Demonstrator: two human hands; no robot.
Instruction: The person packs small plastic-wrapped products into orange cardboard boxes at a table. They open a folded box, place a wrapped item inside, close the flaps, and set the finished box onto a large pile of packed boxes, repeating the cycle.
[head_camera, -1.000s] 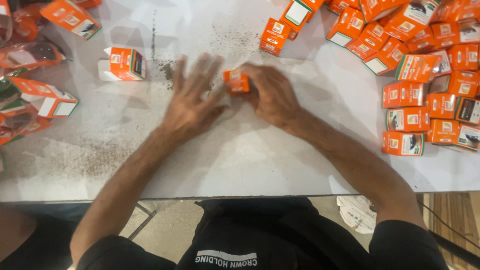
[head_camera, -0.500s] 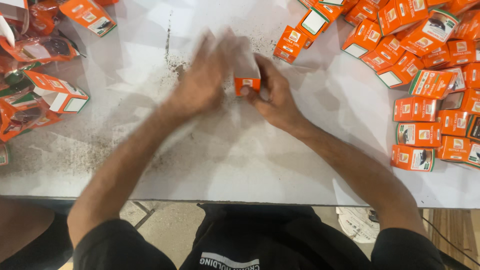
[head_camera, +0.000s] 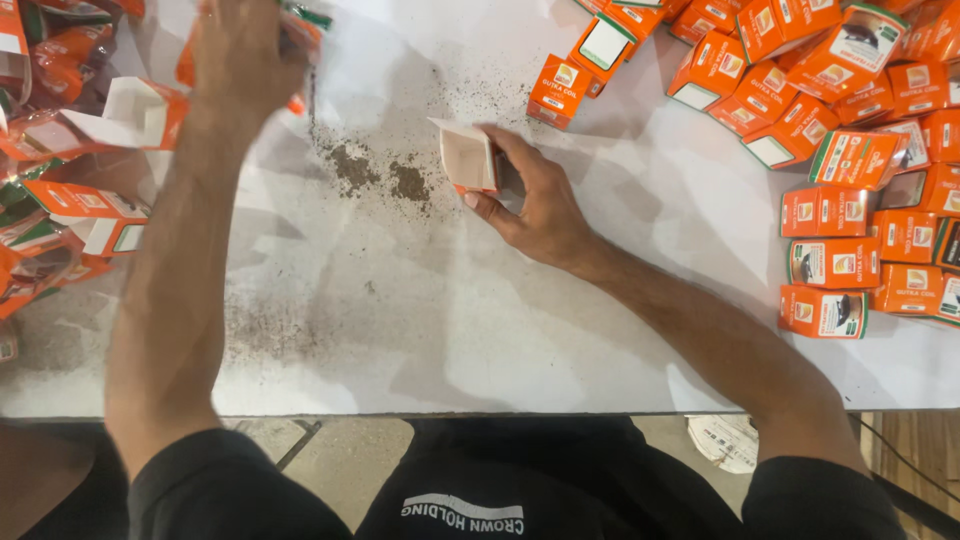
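Nearest me, the table (head_camera: 450, 350) edge, white and dusted with dark specks. My right hand (head_camera: 535, 205) sits mid-table, fingers curled round a small carton (head_camera: 468, 157), thumb under its lower edge; the carton stands on the table with its open white inside facing me, a flap sticking up. Just left of it, two dark powder patches (head_camera: 380, 175). Right side, a spread of closed orange boxes (head_camera: 840, 130), well apart from the hand. Further out, my left hand (head_camera: 240, 50) is up at the far-left corner, over a heap of flat orange cartons (head_camera: 70, 170); it's blurred, so I cannot tell how its fingers sit.
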